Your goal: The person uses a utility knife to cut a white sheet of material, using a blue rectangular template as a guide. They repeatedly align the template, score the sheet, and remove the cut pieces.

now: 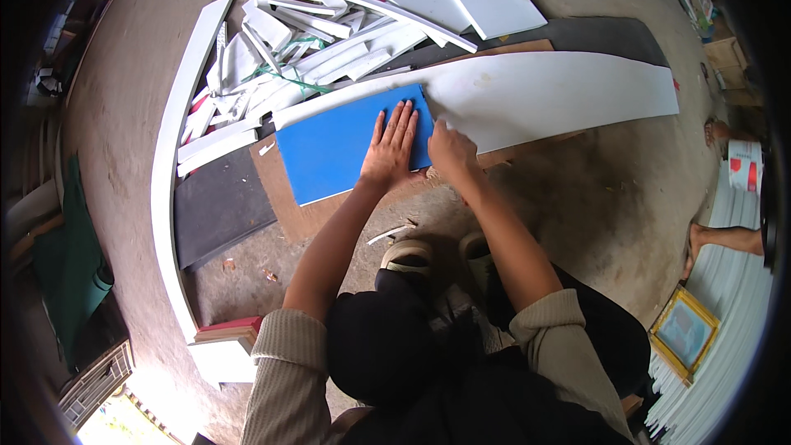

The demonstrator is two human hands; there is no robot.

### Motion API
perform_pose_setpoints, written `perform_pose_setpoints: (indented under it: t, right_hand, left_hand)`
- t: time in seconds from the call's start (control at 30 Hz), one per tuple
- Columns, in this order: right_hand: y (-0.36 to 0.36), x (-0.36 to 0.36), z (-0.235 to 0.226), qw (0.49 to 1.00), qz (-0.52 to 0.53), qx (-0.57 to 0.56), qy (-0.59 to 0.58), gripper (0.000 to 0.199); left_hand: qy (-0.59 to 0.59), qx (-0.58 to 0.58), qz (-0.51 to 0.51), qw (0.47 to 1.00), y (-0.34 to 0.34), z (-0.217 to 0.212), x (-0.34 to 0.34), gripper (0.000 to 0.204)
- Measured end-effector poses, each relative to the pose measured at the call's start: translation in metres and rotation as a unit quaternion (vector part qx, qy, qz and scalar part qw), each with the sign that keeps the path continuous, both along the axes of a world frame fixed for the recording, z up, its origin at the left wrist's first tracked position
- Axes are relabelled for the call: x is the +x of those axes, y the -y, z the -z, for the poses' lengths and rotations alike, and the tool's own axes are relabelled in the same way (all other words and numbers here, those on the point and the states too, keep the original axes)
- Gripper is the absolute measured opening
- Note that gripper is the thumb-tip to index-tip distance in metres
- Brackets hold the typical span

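My left hand [392, 148] lies flat on a blue rectangular board [320, 152], fingers spread toward its far right corner. Beneath the blue board runs a long white sheet [568, 91] with a curved far edge, stretching away to the right. My right hand [451, 152] is closed in a fist right at the blue board's right edge, over the white sheet. Whatever it grips, if anything, is hidden by the fingers. A brown board [276, 185] shows under both, past the blue board's left and near edges.
Beyond the boards lies a heap of white offcut strips [321, 25]. A long white strip [165, 173] runs along the left, beside a black sheet [222, 210]. At right are another person's bare leg [729, 239], a yellow frame [685, 334] and white lengths [733, 297].
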State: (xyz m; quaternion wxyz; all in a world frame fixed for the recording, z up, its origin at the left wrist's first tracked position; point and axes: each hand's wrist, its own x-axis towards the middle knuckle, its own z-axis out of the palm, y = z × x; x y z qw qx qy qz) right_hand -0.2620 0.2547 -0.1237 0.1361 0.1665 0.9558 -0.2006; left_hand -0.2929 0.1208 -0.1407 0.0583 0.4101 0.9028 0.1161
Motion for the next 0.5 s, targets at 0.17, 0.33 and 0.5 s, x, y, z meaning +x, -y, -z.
perform_pose_setpoints:
  t: [0.17, 0.33, 0.5]
  right_hand:
    - [0.003, 0.056, -0.004, 0.999, 0.006, -0.012, 0.029, 0.023]
    - [0.008, 0.102, -0.003, 1.000, -0.007, 0.006, 0.016, 0.020]
    - [0.009, 0.115, 0.011, 1.000, 0.012, 0.017, 0.010, 0.021]
  left_hand:
    - [-0.032, -0.007, 0.000, 0.999, -0.001, 0.003, 0.002, 0.106]
    - [-0.048, -0.021, -0.003, 0.999, -0.002, 0.005, 0.005, 0.103]
    - [-0.056, -0.033, 0.004, 0.998, -0.006, 0.001, 0.008, 0.103]
